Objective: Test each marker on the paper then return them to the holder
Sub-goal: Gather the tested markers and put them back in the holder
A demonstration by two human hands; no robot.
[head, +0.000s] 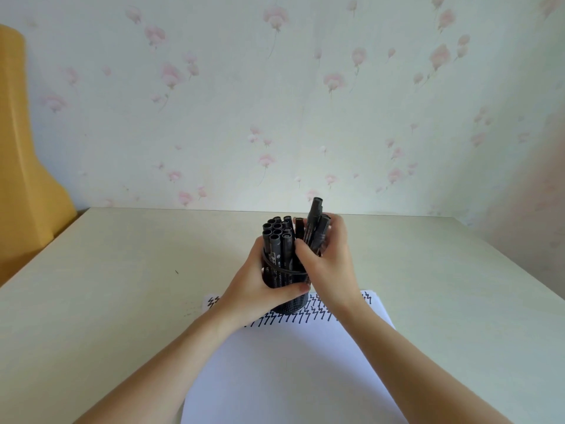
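Markers [318,231], light, stiff and slick, bunched in right hand [328,261] above holder [290,302]; left hand [260,286] clasps holder; take barrels mid-length.

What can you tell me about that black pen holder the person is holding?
The holder is a black cylindrical cup whose wall looks like perforated metal mesh, with a smooth rim ring on top. It stands upright at the far edge of the paper, over the rows of zigzag test marks. It is packed with black capped markers standing on end. The left hand wraps around its side, thumb across the front, while the right hand bunches several markers at its right rim.
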